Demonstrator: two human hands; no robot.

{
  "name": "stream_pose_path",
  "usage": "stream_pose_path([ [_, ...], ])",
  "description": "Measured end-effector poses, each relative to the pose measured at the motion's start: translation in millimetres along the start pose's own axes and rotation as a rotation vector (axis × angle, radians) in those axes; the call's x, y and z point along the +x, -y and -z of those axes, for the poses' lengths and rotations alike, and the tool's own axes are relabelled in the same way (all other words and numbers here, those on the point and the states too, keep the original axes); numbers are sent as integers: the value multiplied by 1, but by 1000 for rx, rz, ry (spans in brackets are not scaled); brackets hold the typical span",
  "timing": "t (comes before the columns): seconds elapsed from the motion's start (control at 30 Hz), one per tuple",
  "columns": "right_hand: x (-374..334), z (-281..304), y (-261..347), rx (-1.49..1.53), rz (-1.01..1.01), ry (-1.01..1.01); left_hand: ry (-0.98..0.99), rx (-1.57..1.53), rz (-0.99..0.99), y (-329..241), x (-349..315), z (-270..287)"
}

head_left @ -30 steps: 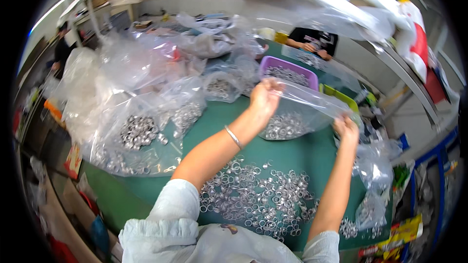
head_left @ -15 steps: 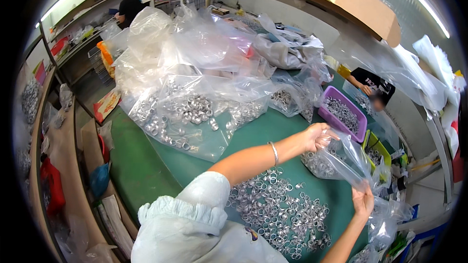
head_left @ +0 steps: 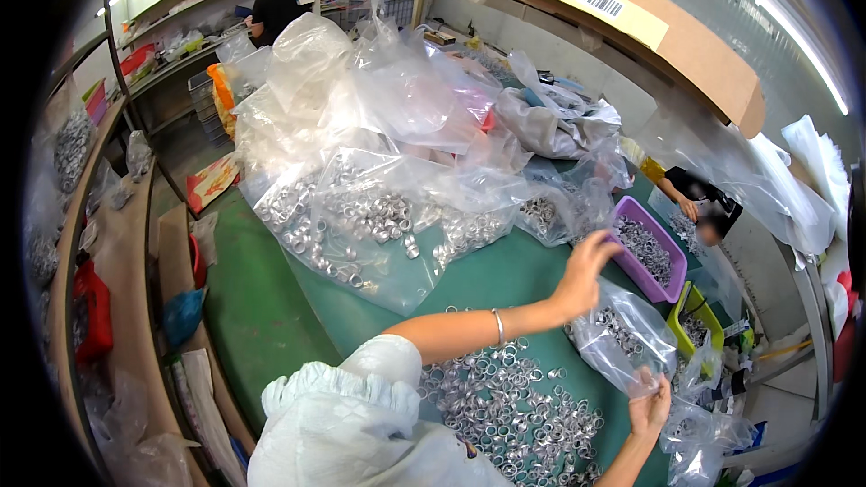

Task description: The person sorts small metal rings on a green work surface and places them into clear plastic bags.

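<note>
While the right hand, at the lower right of the head view, has its fingers closed on the edge of a clear bag, the left hand hangs over the bag's upper left end, right of centre. The left fingers are blurred but look parted, with no plastic visible between them; whether its palm brushes the bag I cannot tell. The bag, with metal rings inside, lies tilted just right of centre, its near end probably pinched so the film stays taut and does not slip.

Loose rings spread over the green table at lower centre, close to the body, presumably for easy reach. A purple basket and a lime-green basket, both with metal pieces in them, stand just beyond the bag toward the right, likely set aside to leave working room. A larger clear bag of rings lies left of centre, well apart from both hands.
</note>
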State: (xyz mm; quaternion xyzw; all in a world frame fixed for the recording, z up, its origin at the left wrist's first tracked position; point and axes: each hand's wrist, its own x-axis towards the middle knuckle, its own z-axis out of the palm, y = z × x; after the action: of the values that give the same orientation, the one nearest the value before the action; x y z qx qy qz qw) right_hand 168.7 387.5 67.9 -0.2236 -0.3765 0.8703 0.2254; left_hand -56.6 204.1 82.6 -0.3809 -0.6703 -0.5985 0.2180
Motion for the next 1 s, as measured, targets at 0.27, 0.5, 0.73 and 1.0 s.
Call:
stream_pose_path([
  [0.27,40,42,-14,440,-168,373,826,-113,264,25,16,-57],
  [0.5,47,92,4,-257,-55,-5,384,-1476,1522,38,12,-109],
  [0.73,-1,-1,-10,-132,-47,-63,-59,-1680,1543,31,-10,-101],
  [1.0,23,39,-25,197,-129,-273,160,-385,452,50,51,31],
])
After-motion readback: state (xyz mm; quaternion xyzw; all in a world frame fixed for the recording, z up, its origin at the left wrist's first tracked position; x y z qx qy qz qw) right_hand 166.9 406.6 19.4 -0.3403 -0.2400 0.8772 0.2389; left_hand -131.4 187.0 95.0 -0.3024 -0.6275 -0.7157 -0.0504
